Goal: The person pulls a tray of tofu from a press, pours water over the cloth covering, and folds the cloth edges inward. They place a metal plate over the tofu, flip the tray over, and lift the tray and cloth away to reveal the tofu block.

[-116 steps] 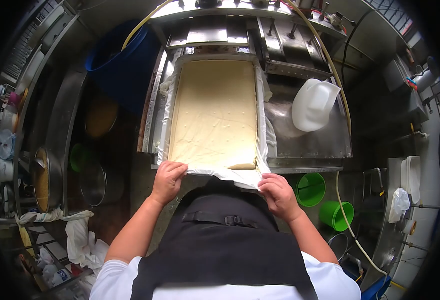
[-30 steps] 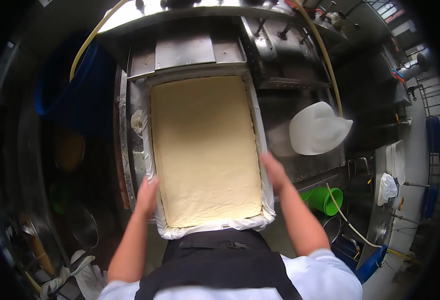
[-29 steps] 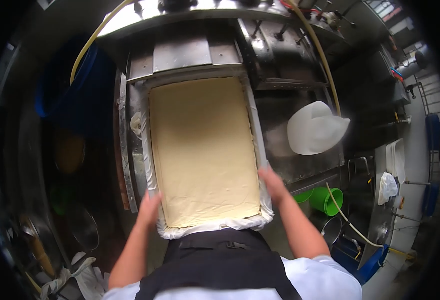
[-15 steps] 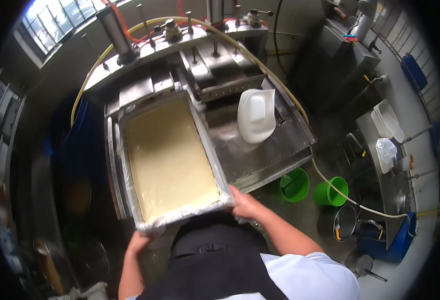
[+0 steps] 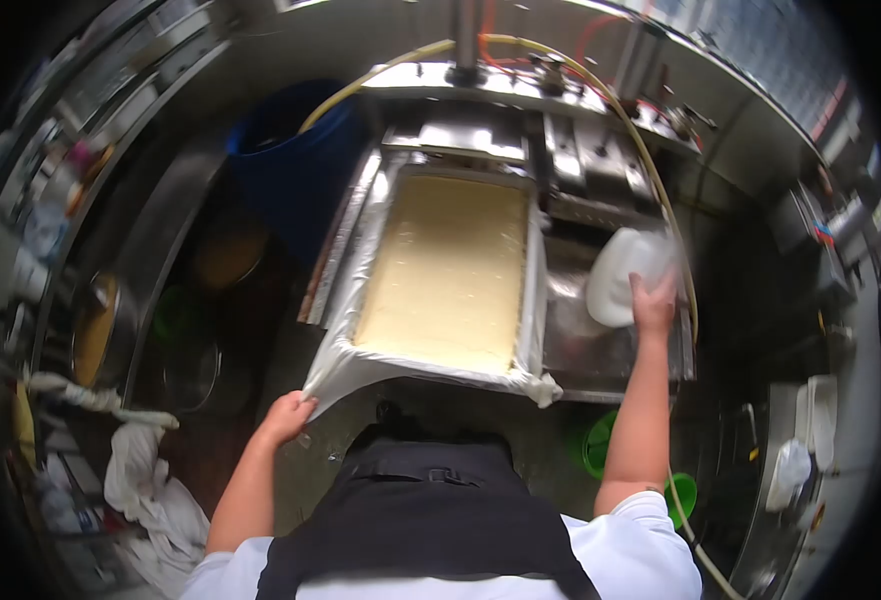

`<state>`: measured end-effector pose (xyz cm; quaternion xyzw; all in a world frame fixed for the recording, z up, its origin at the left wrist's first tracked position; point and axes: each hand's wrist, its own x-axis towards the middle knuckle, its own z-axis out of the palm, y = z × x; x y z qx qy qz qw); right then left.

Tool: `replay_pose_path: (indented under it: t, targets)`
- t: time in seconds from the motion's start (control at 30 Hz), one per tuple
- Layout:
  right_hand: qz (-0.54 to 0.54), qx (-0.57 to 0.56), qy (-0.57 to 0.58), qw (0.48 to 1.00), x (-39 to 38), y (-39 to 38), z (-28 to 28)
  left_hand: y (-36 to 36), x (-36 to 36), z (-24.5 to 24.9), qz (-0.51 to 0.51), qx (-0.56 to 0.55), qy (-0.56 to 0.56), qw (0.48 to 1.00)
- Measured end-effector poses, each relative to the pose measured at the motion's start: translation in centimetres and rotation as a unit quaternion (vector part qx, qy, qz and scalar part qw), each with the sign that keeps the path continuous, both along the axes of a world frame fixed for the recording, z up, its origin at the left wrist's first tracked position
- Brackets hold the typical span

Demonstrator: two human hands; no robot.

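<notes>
The right hand (image 5: 653,302) is no longer sitting at the near right corner of the tray (image 5: 533,300), where it was half a second ago. It is now stretching out to the far right, onto the white scoop (image 5: 615,285). So the two-handed hold on the tray's near end is giving way to one hand on the lining and one on the scoop, and the tray is lying on its frame without either hand carrying it.

The left hand (image 5: 285,416) is staying low and near, and its grip is pinching shut on the near left corner of the white cloth (image 5: 325,378). It is drawing that corner out and down, away from the tray, so the cloth is peaking toward the grip. The pale curd slab (image 5: 450,275) is lying flat in the cloth-lined tray, just beyond and to the right of this grip.

The right hand's grip is resting against the scoop's near right edge with fingers pointing away. The frame is blurring here, so I cannot tell whether the fingers are closing around the scoop or only touching it. The scoop is sitting on the wet steel worktop (image 5: 590,350), just right of the tray, with the slab to the left of this grip. A green bucket (image 5: 597,450) is standing below the forearm.
</notes>
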<state>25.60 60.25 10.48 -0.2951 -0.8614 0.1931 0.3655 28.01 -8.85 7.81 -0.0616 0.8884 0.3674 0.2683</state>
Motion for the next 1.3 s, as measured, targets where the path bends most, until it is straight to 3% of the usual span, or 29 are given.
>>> replay_pose_path:
  t: [0.07,0.1,0.17,0.27,0.33,0.4,0.43,0.47,0.53,0.6,0.67,0.77,0.83,0.9,0.97,1.07,1.17,1.2,1.23,1.3]
  targets:
    - [-0.007,-0.042,-0.064,0.997,-2.6,1.8,-1.5,-0.8,1.8,-2.1,-0.023,-0.019,0.049,0.998]
    - [-0.020,-0.077,-0.140,0.987,-3.3,1.4,-0.2,0.2,3.0,-0.8,0.015,-0.011,0.013,1.000]
    - [0.000,-0.020,-0.099,0.995,-3.6,-1.2,2.7,-1.8,4.8,-5.6,0.010,0.007,0.044,0.999]
    - [0.100,0.077,0.050,0.991,-3.4,-5.7,7.6,-2.9,6.7,-6.2,0.071,0.045,-0.008,0.996]
    - [0.185,0.040,0.111,0.976,-2.4,-13.2,13.8,-4.3,7.2,-5.7,0.064,0.052,-0.006,0.997]
    - [0.252,-0.105,0.138,0.952,-2.6,-18.1,16.0,-5.9,6.5,-4.1,-0.015,0.013,-0.042,0.999]
    - [0.283,-0.169,0.136,0.934,-2.1,-22.2,17.6,-6.9,6.7,-4.1,-0.001,0.017,-0.040,0.999]
    - [0.295,-0.167,0.135,0.931,-3.0,-25.0,17.4,-8.2,6.8,-4.2,-0.010,0.022,-0.008,1.000]
    - [0.474,-0.289,0.194,0.809,-4.5,-30.6,17.0,-11.2,6.6,-4.7,-0.016,0.015,0.024,0.999]
    - [0.533,-0.347,0.126,0.761,-6.2,-37.5,17.2,-14.8,6.3,-4.9,0.011,0.012,0.012,1.000]
    - [0.531,-0.364,-0.002,0.765,-8.2,-45.7,17.0,-18.3,6.1,-4.9,0.031,0.005,0.000,1.000]
    - [0.516,-0.476,-0.096,0.705,-12.4,-55.6,12.0,-23.0,6.0,-4.6,0.090,0.005,0.013,0.996]
    - [0.509,-0.551,-0.062,0.658,-16.6,-60.7,8.9,-25.8,6.1,-4.8,0.123,0.004,0.027,0.992]
    - [0.511,-0.523,-0.017,0.682,-21.8,-63.8,8.8,-28.0,6.0,-3.9,0.124,-0.017,0.033,0.992]
    - [0.472,-0.442,0.078,0.759,-26.9,-65.7,12.2,-30.0,6.0,-3.1,0.148,0.002,0.058,0.987]
    - [0.520,-0.364,0.256,0.729,-32.6,-67.3,18.1,-33.0,6.0,-3.0,0.182,0.004,0.062,0.981]
    - [0.479,-0.167,0.291,0.811,-33.7,-71.3,19.5,-34.8,5.9,-4.3,0.278,0.058,0.090,0.955]
    - [0.479,-0.057,0.275,0.832,-34.5,-72.1,17.6,-35.2,5.3,-4.0,0.284,0.059,0.091,0.953]
    - [0.474,-0.053,0.179,0.860,-33.1,-74.0,17.0,-35.3,4.8,-3.3,0.319,0.079,0.126,0.936]
    - [0.596,-0.103,0.210,0.768,-34.8,-77.5,10.5,-35.4,3.3,-1.5,0.360,0.094,0.160,0.914]
